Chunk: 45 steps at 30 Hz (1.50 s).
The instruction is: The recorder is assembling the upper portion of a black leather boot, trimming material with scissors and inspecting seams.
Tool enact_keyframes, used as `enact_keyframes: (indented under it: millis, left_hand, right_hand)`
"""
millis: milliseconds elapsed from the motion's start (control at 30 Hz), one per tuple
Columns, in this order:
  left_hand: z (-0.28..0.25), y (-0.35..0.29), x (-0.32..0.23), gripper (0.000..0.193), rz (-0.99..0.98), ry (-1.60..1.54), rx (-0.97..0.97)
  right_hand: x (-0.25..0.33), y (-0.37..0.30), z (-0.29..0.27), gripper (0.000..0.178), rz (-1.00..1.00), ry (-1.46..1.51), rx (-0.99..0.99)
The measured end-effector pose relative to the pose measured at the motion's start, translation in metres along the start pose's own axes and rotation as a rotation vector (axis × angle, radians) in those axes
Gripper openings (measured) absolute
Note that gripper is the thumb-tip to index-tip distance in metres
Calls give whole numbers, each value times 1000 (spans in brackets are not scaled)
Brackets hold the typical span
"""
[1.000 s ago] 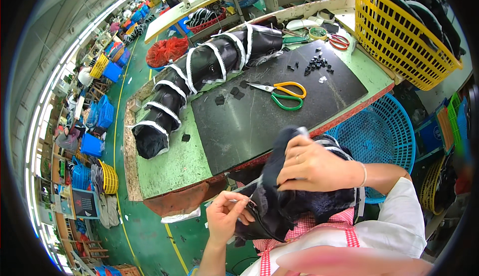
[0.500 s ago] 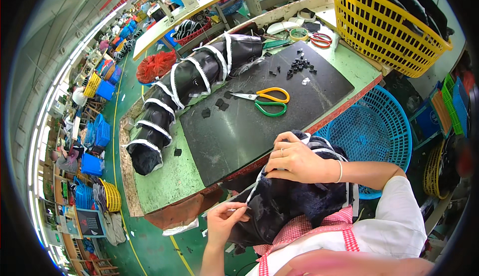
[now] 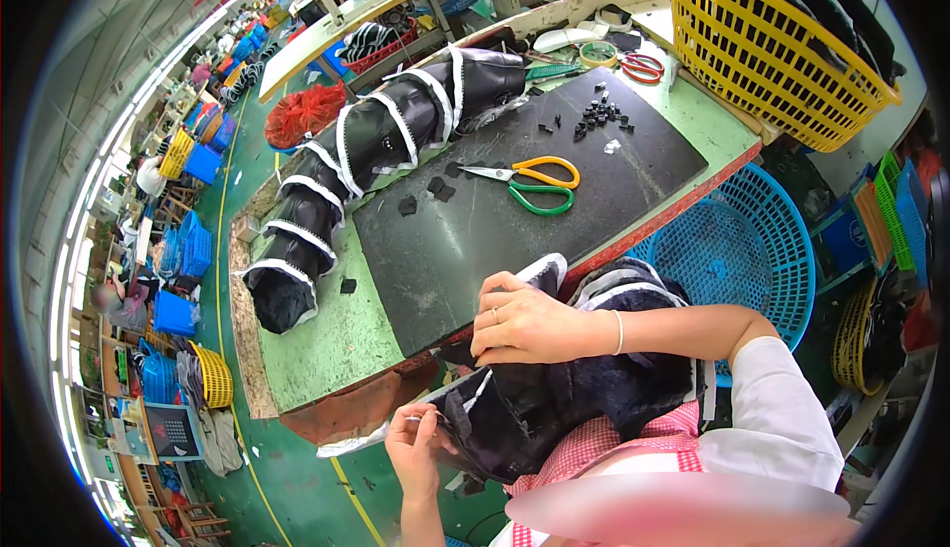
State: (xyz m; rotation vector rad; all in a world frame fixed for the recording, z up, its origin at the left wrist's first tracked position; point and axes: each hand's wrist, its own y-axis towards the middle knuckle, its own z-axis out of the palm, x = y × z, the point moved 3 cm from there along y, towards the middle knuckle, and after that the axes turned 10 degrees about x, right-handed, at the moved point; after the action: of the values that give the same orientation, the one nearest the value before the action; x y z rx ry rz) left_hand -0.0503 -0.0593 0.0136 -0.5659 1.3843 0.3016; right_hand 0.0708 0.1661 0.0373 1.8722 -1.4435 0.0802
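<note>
On my lap and against the table's near edge lies a black, leather-like piece (image 3: 515, 428) with dark furry lining and white-edged strips, which looks like a boot upper. My right hand (image 3: 534, 324) is closed over its upper edge, and a white-edged flap sticks up beyond the knuckles. Thumb and fingers of my left hand (image 3: 414, 438) pinch the left end of the same piece. A small light bit shows at those fingertips, too small to name. Farther in, scissors (image 3: 534, 186) with one orange and one green handle rest partly open on the black mat (image 3: 465, 270).
A row of black uppers with white zipper-like edging (image 3: 381, 136) lies along the table's left. Small black parts (image 3: 599, 117), red-handled scissors (image 3: 643, 68) and a tape roll (image 3: 599, 53) lie farther back. A yellow basket (image 3: 782, 52) stands back right; a blue basket (image 3: 802, 270) sits below the table.
My right hand has slid left and slightly down along the piece's edge, and a white-edged flap now shows above it. My left hand has shifted a little left, still pinching.
</note>
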Motion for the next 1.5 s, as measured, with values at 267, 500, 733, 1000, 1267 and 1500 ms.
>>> enact_keyframes:
  millis: [267,500,733,1000,1267,1500]
  left_hand:
    - [-2,-17,7,14,-76,-208,49]
    - [9,9,6,22,-272,-129,109]
    - [10,18,7,18,-252,-315,221]
    - [9,18,10,15,-233,-294,268]
    - [10,21,7,15,-214,-246,289]
    - [12,23,7,16,-182,-240,279]
  right_hand:
    - [6,8,19,14,-16,135,67]
    - [8,6,6,14,80,139,146]
    - [19,13,11,16,132,216,328]
    - [22,14,23,17,170,264,507]
    - [27,18,23,17,157,254,503]
    - [28,17,21,16,166,235,519]
